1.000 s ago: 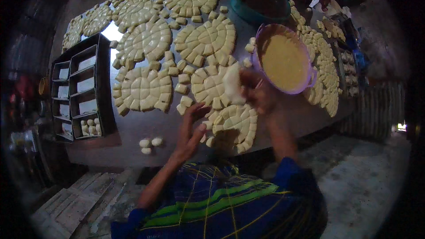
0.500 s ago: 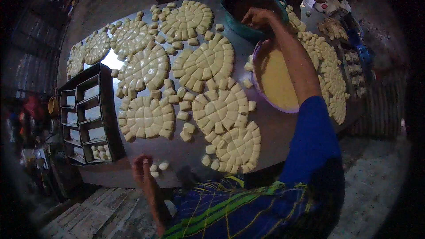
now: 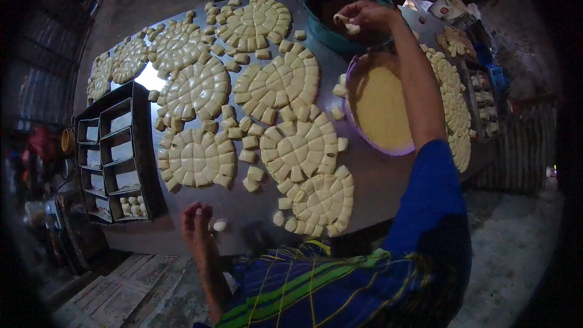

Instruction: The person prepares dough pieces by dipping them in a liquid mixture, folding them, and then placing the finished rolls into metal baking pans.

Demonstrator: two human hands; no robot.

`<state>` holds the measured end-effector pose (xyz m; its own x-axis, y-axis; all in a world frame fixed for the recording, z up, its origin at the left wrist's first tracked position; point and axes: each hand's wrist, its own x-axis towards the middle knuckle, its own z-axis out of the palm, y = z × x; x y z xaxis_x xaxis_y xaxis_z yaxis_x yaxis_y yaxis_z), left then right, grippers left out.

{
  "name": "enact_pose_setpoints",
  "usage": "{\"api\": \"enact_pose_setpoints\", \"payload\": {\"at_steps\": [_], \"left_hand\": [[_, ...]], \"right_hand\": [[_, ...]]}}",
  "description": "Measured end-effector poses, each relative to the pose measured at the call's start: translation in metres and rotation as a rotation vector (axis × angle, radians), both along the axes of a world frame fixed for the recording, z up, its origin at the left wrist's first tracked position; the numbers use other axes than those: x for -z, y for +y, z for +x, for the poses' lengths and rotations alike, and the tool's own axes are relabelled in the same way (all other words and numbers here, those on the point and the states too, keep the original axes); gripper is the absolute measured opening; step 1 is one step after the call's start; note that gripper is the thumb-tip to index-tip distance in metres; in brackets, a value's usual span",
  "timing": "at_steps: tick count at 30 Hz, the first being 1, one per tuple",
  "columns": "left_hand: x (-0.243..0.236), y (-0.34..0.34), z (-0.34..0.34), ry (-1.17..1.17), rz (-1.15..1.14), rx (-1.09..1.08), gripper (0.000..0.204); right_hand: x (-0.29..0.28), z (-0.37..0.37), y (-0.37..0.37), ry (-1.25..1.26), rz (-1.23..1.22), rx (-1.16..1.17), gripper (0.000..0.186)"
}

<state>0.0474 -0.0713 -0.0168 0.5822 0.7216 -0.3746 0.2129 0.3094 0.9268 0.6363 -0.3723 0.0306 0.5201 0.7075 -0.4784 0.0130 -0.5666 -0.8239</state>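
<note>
R hand pinches pale dough bits over teal bowl at table's far edge | L hand curled shut at near edge, white lump just beside | purple bowl w/ yellow mix near | cut dough rounds all over table | black tray rack at left edge.
</note>
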Motion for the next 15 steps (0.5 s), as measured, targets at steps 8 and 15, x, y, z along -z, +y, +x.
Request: {"api": "enact_pose_setpoints", "payload": {"at_steps": [8,15], "left_hand": [[0.019,-0.028,0.025,-0.201,-0.578,0.325,0.033],[-0.015,-0.039,0.027,-0.375,-0.752,0.359,0.035]], "right_hand": [[0.013,-0.229,0.080,0.327,0.921,0.131,0.076],[0.041,-0.431,0.130,0.673,1.036,0.321,0.081]]}}
